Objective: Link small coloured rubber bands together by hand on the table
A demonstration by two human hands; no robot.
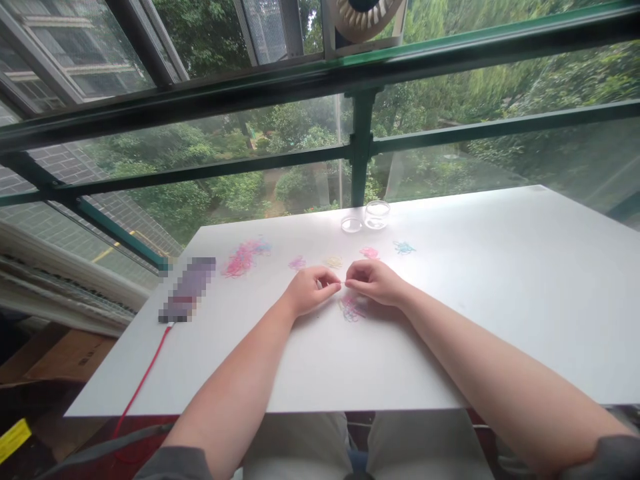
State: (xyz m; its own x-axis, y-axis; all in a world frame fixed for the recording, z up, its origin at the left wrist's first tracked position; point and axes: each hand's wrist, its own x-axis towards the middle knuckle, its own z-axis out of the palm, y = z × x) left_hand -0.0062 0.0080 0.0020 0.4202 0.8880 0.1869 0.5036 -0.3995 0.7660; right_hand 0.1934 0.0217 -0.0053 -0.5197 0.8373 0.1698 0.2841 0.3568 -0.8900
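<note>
While the left hand and right hand pinch a thin pale strand between them, the multicolor pile sits just below on the bench.

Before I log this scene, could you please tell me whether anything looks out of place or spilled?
Nothing stands out: the large pink pile is loosely spread, but it and the smaller piles lie on the table.

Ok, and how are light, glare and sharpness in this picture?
Head view: daylight from outside, pale glare across the white table's far part, soft shadow beside the right hand, small colored loops softly blurred, dark object pixelated, edges look stretched.
</note>
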